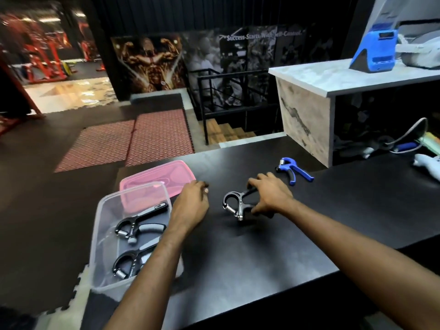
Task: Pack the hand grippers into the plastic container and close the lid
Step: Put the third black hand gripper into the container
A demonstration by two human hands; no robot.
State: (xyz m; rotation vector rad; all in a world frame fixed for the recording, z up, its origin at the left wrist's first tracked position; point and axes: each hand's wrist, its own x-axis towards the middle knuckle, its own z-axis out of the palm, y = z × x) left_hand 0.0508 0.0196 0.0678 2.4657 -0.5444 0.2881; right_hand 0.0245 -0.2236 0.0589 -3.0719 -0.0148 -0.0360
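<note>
— While the right hand (270,195) grips the black spring-loaded hand gripper (235,206) on the black bench (262,246), where is the left?
— The left hand (190,206) hovers loosely curled, empty, beside the clear plastic container (104,234) holding two black grippers (137,226).
— The others?
— The pink plastic lid (164,172) lies behind the container; the blue hand gripper (294,169) lies farther back.

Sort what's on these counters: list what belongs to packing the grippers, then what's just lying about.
Belongs to the job:
clear container
two black grippers inside it
black gripper in the right hand
blue gripper
pink lid

Lying about:
blue device
white controller
</note>
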